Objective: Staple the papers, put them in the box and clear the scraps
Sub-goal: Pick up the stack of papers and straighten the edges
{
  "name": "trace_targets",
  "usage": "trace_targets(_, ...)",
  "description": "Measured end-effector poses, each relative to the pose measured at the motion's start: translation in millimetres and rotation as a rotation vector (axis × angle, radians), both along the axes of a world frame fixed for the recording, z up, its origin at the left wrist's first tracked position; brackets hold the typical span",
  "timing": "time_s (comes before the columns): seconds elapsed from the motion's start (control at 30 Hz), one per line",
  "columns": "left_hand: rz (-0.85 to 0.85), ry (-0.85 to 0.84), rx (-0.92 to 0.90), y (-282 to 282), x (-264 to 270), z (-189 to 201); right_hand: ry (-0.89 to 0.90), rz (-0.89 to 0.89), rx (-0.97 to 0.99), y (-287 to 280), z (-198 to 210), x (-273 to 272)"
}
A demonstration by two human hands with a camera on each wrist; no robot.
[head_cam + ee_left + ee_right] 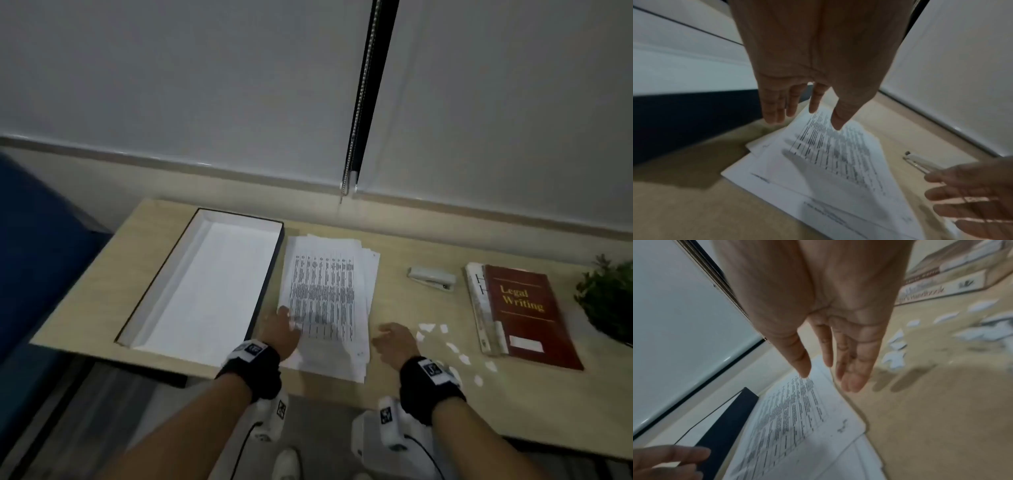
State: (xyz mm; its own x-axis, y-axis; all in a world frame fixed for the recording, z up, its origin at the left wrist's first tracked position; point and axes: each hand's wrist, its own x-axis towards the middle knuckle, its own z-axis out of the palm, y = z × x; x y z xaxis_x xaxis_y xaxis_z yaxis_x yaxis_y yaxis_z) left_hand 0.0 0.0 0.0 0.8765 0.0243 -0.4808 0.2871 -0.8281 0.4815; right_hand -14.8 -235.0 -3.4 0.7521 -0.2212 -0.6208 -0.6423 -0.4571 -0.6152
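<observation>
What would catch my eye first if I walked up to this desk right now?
Probably the loose stack of printed papers in the middle of the desk, with the left hand over its near corner and the right hand open just beside it. To the left lies a big open box, white inside. To the right are white paper scraps, a stapler and a red book titled Legal Writing.

Office or study desk setting. A light wooden desk (513,404) is standing against drawn grey roller blinds (205,85); printed papers (325,294), a white stapler (432,277) and a red book (527,315) titled "Legal Writing" are lying on it, with a potted plant (608,298) sitting at its right edge.
</observation>
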Motion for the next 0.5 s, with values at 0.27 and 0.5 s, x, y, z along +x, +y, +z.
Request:
trace_targets(0.27,0.141,0.05,0.186,-7,28,-38,0.058,-0.116,-0.258,38,-36,47)
trace_targets(0.5,0.165,0.145,0.155,-10,46,-50,0.074,-0.113,-0.31,41,-42,58)
